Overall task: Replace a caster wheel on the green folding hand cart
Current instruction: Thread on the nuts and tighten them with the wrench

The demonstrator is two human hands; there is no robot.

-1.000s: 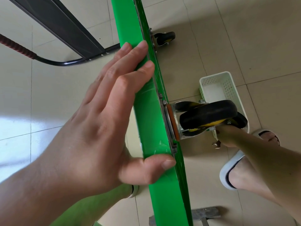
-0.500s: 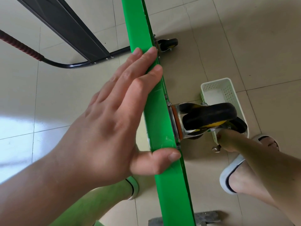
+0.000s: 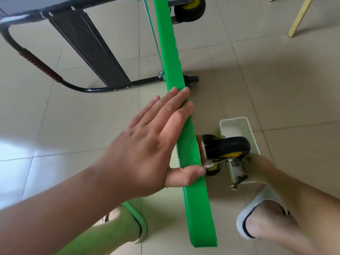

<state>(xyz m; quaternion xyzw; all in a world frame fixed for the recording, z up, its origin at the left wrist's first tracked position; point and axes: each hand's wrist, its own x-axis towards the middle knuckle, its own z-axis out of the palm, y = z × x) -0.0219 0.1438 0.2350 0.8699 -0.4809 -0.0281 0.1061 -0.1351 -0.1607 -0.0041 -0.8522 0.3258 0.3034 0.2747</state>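
Pressed left hand (image 3: 143, 150), fingers straight, against green cart (image 3: 171, 57). Could not tell fingers of right hand (image 3: 257, 164) at caster wheel (image 3: 228, 146). Stayed as before.

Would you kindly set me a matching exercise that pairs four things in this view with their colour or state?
Things:
1. left hand
2. caster wheel
3. basket
4. handle grip

Descriptions:
a. white, on the floor
b. black tyre, yellow hub
c. red-brown and ribbed
d. fingers straight, laid against the green deck

Pairs: 1-d; 2-b; 3-a; 4-c
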